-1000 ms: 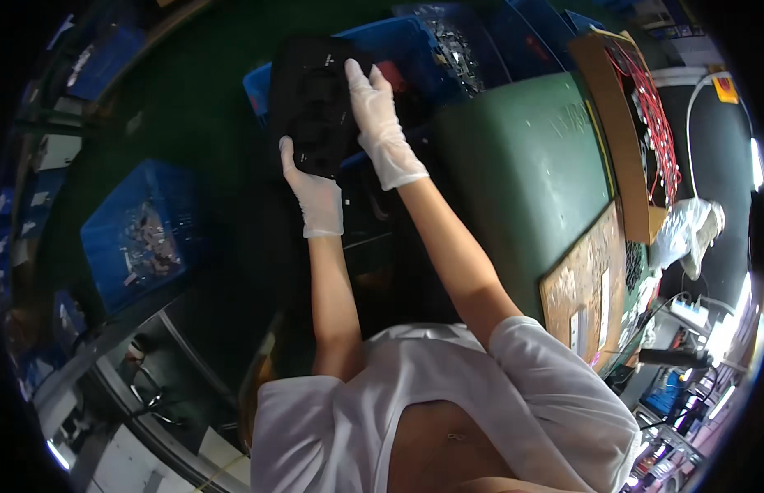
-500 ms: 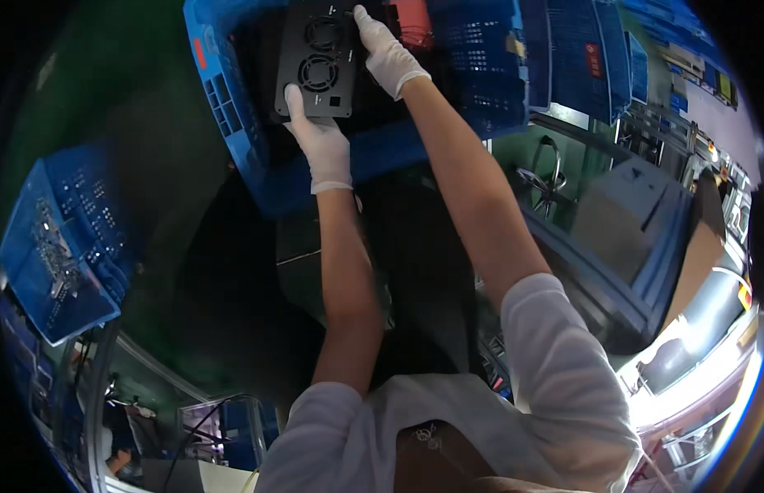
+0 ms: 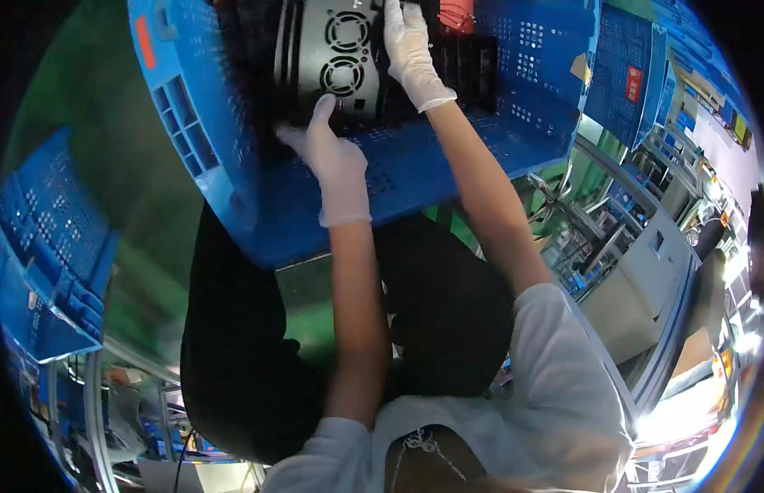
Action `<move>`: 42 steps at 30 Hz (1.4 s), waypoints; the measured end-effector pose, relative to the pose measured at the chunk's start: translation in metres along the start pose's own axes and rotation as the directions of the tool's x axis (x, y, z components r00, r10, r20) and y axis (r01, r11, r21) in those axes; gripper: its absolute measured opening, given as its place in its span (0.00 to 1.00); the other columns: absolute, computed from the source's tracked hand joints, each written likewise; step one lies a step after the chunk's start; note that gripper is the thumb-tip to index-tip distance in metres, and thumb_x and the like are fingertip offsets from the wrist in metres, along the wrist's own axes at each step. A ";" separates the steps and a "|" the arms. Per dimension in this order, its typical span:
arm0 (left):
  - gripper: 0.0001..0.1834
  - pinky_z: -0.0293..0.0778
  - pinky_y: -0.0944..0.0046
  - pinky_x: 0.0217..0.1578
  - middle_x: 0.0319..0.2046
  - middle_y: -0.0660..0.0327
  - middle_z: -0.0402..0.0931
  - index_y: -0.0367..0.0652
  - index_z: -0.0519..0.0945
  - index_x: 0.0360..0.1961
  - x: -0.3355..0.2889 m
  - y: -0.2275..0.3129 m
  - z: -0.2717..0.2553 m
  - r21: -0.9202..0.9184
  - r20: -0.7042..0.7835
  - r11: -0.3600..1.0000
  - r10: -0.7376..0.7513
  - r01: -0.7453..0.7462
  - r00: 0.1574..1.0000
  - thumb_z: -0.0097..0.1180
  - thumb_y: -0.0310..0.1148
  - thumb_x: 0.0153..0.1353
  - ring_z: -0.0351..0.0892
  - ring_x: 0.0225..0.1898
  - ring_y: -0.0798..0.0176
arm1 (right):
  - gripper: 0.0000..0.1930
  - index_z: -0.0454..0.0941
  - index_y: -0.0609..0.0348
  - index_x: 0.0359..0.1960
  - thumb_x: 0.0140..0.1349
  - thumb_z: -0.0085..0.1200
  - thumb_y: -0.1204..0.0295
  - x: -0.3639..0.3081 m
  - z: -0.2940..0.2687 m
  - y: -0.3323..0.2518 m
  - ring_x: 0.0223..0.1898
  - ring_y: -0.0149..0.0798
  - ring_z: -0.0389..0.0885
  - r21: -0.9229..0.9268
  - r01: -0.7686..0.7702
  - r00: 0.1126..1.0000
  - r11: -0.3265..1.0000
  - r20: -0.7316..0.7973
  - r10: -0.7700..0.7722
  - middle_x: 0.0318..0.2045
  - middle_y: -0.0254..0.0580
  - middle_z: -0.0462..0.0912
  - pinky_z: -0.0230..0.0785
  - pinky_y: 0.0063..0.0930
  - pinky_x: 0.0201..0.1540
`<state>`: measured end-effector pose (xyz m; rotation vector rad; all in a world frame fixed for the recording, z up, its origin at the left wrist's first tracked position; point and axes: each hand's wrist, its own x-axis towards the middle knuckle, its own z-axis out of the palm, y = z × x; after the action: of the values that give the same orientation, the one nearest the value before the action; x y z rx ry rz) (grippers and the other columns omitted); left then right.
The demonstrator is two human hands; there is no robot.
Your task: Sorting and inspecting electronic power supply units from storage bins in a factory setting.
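Observation:
A dark grey metal casing with two round fan grilles (image 3: 346, 51) is inside a large blue plastic crate (image 3: 472, 156) in front of me. My left hand (image 3: 336, 168), in a white glove, is at the casing's near end. Its thumb points at the lower grille and its blurred fingers are spread away from it. Along the casing's right edge lies my right hand (image 3: 410, 57), also gloved, with its visible fingers stretched out. Its fingertips reach the upper picture edge, and part of its contact with the casing is hidden.
Red parts (image 3: 456, 15) and dark items (image 3: 472, 70) lie to the casing's right in the crate. Another blue crate (image 3: 49, 246) stands at left, with further blue crates (image 3: 624, 74) at far right. A grey-white box (image 3: 628, 296) is beside my right arm.
The casing has shifted right in view and its face now looks lighter. My left hand has come off its near end, fingers spreading. My right hand has moved along its right edge.

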<state>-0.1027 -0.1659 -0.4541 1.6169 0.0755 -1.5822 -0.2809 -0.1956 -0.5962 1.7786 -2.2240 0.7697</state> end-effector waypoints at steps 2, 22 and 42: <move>0.45 0.55 0.54 0.67 0.67 0.50 0.60 0.35 0.56 0.69 0.012 0.010 -0.028 0.140 -0.180 0.981 0.156 -0.131 0.971 0.65 0.23 0.51 0.62 0.65 0.53 | 0.17 0.75 0.66 0.35 0.73 0.44 0.62 0.030 -0.019 -0.084 0.35 0.61 0.77 0.371 -0.556 0.825 0.744 0.353 0.441 0.29 0.59 0.78 0.69 0.42 0.39; 0.19 0.72 0.70 0.49 0.42 0.62 0.82 0.37 0.78 0.55 0.019 0.082 -0.035 0.347 0.488 0.854 0.189 -0.388 0.852 0.62 0.29 0.62 0.77 0.42 0.72 | 0.34 0.64 0.65 0.66 0.74 0.34 0.46 0.090 -0.095 -0.061 0.54 0.31 0.70 0.290 -0.855 0.386 0.430 0.909 0.156 0.56 0.36 0.73 0.64 0.30 0.55; 0.15 0.71 0.70 0.47 0.40 0.67 0.81 0.38 0.80 0.50 0.009 0.061 -0.018 0.282 0.486 0.927 0.084 -0.247 0.870 0.61 0.30 0.64 0.73 0.41 0.74 | 0.33 0.79 0.63 0.49 0.64 0.50 0.41 -0.055 -0.113 0.090 0.51 0.60 0.78 -0.599 -0.333 0.549 0.728 0.504 0.666 0.47 0.62 0.80 0.71 0.45 0.56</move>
<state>-0.0519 -0.1986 -0.4337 1.3909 -0.6113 -1.8723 -0.3707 -0.0785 -0.5502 1.2667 -3.1427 -0.4922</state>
